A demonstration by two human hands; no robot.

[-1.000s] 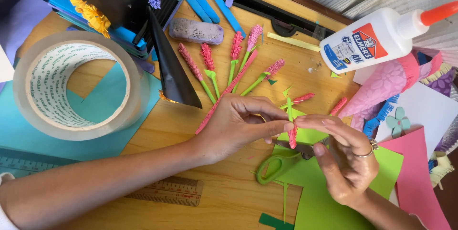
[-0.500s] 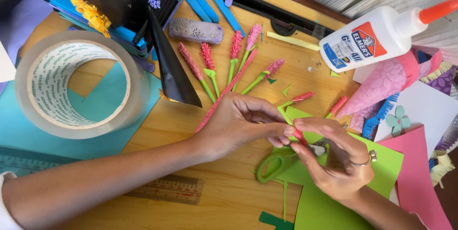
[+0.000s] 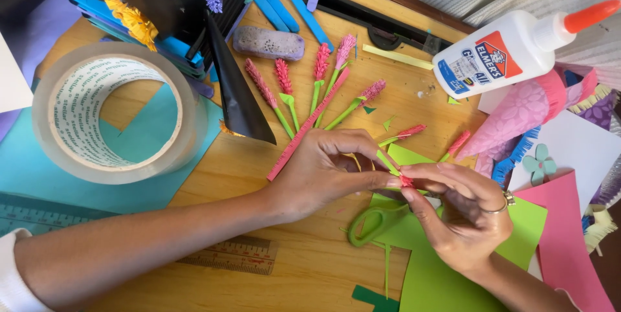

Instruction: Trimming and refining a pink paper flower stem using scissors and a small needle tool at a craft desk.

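Fingers of left hand and fingers of right hand: closed, tips meeting on small pink paper flower, pinched from both sides. Green stem: long axis up and left from the pinch, under left hand. Both hands equally near, above green paper. Green scissors just below on wooden surface. Finished flowers and glue bottle well apart, farther up.

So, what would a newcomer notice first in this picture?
Probably the two hands at the centre: the left hand and right hand pinch a small pink paper flower between their fingertips. Next, the big tape roll at the left and the white glue bottle lying at the top right. A row of finished pink flowers lies above the hands.
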